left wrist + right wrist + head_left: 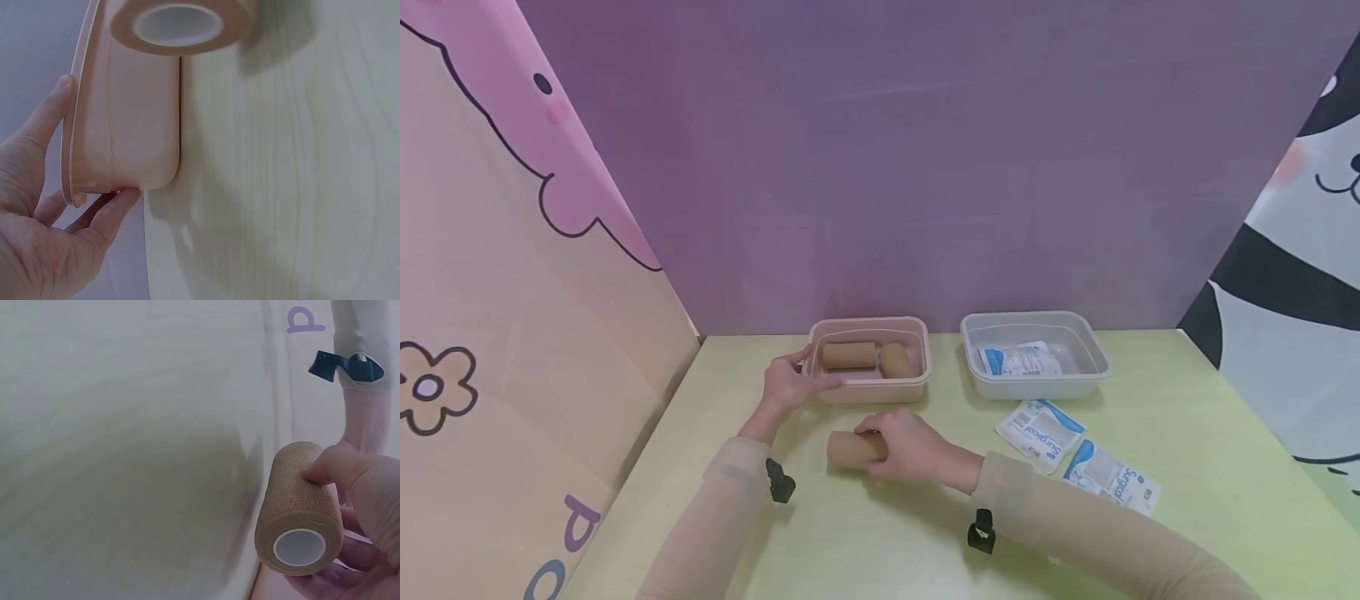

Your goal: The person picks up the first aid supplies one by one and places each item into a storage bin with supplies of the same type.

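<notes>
My right hand grips a tan cohesive bandage roll, thumb on one side and fingers curled round the other. In the right wrist view the white hollow core of this bandage roll faces the camera. Just in front of the pink plastic container, the roll hangs close over the table. My left hand holds that container at its left end, with fingertips at the rim and against the side wall. Inside it are two more tan rolls, one lying sideways and one beside it.
A white plastic container stands to the right with white-and-blue packets inside. Two more packets marked "Surgical" lie on the table in front of it. A purple panel rises behind, with printed panels at both sides.
</notes>
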The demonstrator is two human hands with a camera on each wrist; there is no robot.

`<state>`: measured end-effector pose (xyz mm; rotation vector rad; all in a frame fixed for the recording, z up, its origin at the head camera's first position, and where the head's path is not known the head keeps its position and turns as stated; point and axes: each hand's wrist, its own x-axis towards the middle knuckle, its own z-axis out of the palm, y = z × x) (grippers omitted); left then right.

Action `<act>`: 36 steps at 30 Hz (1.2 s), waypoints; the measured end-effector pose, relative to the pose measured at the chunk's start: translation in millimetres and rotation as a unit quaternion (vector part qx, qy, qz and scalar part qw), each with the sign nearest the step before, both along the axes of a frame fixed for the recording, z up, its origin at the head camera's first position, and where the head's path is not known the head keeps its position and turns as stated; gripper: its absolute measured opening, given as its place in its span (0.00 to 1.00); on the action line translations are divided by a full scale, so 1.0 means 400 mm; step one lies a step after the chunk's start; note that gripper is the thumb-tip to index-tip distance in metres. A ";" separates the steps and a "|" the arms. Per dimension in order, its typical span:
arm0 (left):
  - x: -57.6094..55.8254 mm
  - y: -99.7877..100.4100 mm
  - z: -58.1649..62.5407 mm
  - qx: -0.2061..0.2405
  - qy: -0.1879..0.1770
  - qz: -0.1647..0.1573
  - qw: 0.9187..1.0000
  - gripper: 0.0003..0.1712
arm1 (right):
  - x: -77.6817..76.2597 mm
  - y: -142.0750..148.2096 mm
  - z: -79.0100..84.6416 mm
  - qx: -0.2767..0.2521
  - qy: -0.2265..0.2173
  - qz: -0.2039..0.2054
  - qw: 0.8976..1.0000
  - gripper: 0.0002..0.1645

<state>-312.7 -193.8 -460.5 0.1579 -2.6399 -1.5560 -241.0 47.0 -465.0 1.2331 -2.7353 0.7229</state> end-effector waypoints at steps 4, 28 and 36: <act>0.001 -0.001 0.002 0.001 0.004 0.000 1.000 0.58 | -0.009 0.010 0.023 -0.007 0.003 -0.001 1.000 0.25; -0.005 -0.011 -0.006 0.006 -0.004 -0.004 1.000 0.58 | -0.112 0.051 0.190 -0.037 0.054 -0.035 0.997 0.25; -0.004 -0.003 -0.004 0.013 -0.004 -0.010 1.000 0.60 | -0.158 0.049 0.198 -0.039 0.074 -0.043 0.996 0.24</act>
